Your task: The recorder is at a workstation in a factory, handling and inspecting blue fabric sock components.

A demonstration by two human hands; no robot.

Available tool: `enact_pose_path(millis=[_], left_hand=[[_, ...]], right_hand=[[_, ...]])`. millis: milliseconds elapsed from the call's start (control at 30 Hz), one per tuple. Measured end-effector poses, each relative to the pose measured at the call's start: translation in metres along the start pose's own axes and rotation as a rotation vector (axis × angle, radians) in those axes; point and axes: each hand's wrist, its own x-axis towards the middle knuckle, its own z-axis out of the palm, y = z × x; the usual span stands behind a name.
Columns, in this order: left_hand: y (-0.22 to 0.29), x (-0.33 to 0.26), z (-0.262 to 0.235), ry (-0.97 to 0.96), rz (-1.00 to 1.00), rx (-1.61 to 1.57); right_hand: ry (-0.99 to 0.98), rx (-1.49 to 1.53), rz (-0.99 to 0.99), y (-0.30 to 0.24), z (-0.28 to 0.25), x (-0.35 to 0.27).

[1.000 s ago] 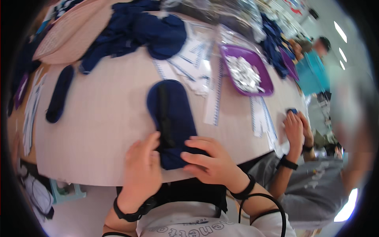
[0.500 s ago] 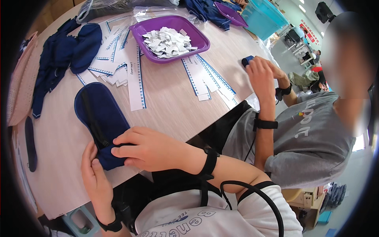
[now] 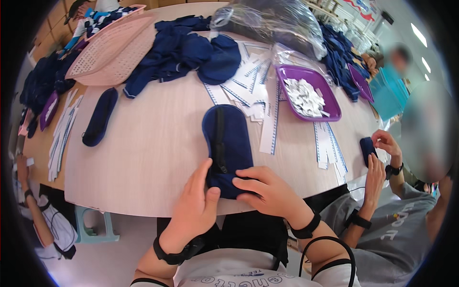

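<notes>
On the near edge of the table lies a navy fabric eye mask [image 3: 236, 138], lengthwise away from me, with a black elastic strap [image 3: 219, 136] and small slider along its left side. My left hand [image 3: 195, 205] rests against its lower left edge, fingers stretched out and thumb apart. With bent fingers, my right hand [image 3: 275, 191] grips the near right part of the mask; the fabric under those fingers is partly hidden. Another narrow navy mask [image 3: 101, 117] lies off to the left.
Paper label strips [image 3: 270, 124] lie beyond the mask, beside a purple basket [image 3: 334, 112] of small white tags. Farther back are navy cloth pieces [image 3: 186, 50], a pink basket [image 3: 112, 52] and a clear plastic bag [image 3: 272, 24]. At right, a co-worker's hands [image 3: 377, 160] hold a navy piece.
My view has swung left, so the table's left side and another worker's arm now show. Both hands stay at the mask's near end, in much the same hold.
</notes>
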Motion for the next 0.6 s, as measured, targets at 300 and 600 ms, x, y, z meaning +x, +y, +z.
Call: enact_pose_path(millis=[300,600], left_hand=[[0.005,0.004,-0.005,-0.01,-0.031,-0.024],[0.004,-0.002,-0.009,-0.053,-0.047,0.053]], right_hand=[[-0.043,0.044,0.034,-0.004,-0.002,0.008],[0.023,0.059,0.078,0.002,0.006,0.005]])
